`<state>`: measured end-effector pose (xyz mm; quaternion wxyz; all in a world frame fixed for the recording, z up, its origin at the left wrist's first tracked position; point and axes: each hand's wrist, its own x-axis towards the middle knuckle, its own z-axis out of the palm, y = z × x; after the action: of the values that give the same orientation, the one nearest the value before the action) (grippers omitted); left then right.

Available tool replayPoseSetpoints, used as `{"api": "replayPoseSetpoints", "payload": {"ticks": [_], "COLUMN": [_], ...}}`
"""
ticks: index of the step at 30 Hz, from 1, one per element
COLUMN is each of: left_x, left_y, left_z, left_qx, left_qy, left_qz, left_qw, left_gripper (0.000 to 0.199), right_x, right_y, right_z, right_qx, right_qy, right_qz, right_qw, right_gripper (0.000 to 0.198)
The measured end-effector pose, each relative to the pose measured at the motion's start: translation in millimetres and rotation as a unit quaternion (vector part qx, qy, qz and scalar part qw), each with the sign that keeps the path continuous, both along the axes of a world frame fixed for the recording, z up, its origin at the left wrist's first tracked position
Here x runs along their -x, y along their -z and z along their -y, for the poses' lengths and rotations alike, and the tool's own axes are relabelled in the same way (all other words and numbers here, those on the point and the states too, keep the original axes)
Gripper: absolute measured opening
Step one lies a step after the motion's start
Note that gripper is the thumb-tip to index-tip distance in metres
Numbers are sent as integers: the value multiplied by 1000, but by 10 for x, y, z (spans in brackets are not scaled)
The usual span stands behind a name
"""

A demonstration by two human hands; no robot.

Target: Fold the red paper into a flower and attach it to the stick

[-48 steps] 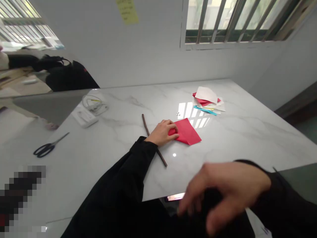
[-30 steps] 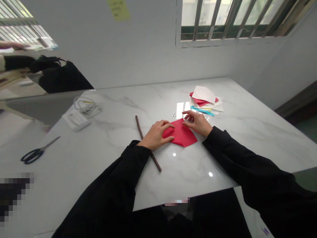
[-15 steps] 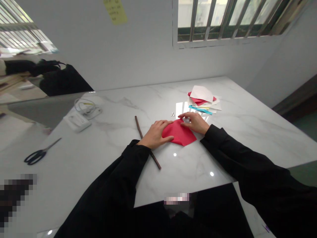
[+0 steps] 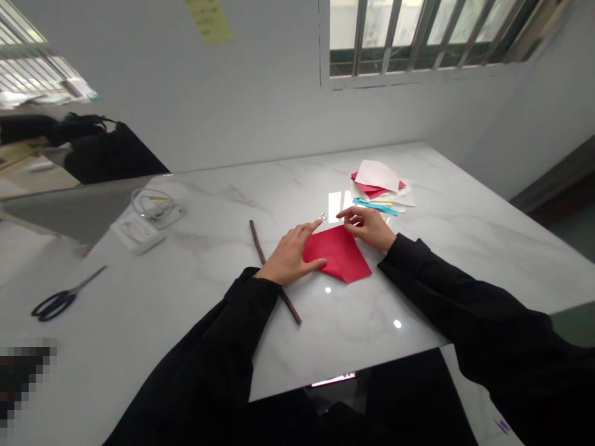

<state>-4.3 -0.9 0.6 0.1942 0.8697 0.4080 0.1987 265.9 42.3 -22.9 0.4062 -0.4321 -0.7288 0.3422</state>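
Note:
A sheet of red paper [image 4: 337, 251] lies on the table between my hands, its near edge slightly curled. My left hand [image 4: 294, 253] rests over the paper's left side, thumb and index finger spread apart and the thumb on the sheet. At the upper right edge of the paper is my right hand [image 4: 369, 228], fingers loosely bent and apart, the thumb by the paper's corner. Under my left wrist runs a thin brown stick [image 4: 289, 305], partly hidden by the forearm. Several tiny shiny bits [image 4: 322, 217] lie just beyond my left fingertips.
A pile of coloured paper pieces [image 4: 379, 176] sits beyond my right hand. Scissors [image 4: 56, 303] lie at the left, with a white box [image 4: 137, 235] and a coiled cable [image 4: 160, 204] farther back. The marble-patterned table [image 4: 209, 347] meets the wall behind.
The red paper lies flatter and shows more of its surface. My right fingers have loosened at its upper corner, and my left index finger has stretched out. The view has shifted slightly.

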Motion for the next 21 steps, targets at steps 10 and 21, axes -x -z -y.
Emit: {"api": "replayPoseSetpoints", "payload": {"ticks": [10, 21], "left_x": [27, -68], "left_y": [146, 71], "left_z": [-56, -101], "left_qx": [-2, 255], "left_qy": [-88, -189], "left_qz": [129, 483], "left_qw": [988, 816], "left_gripper": [122, 128], "right_x": [44, 50], "right_y": [-93, -122], "right_z": [7, -5], "right_qx": [54, 177], "right_qy": [47, 41], "right_qz": [-175, -365], "right_qw": [982, 913], "right_gripper": [21, 33]}}
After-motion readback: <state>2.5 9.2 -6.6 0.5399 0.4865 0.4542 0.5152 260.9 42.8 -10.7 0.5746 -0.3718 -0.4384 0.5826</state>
